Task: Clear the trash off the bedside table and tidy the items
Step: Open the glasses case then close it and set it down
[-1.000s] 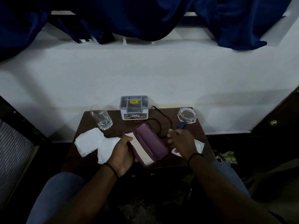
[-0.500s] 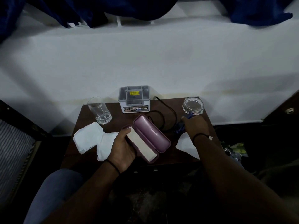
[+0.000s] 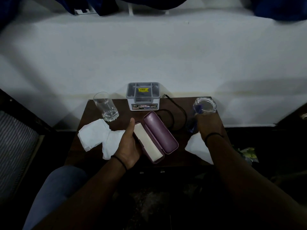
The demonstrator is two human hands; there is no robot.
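One open purple case (image 3: 156, 135) holds white lining.

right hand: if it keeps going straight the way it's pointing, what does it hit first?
Probably the glass ashtray. The right hand points toward the table's far right corner, holding a blue object whose upper end already overlaps the ashtray's near rim; contact can't be confirmed.

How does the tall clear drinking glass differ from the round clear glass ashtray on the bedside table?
The tall clear drinking glass stands high and narrow at the back left; the round clear glass ashtray sits low and wide at the back right. The glass stands alone; the right hand is at the ashtray. Both are transparent.
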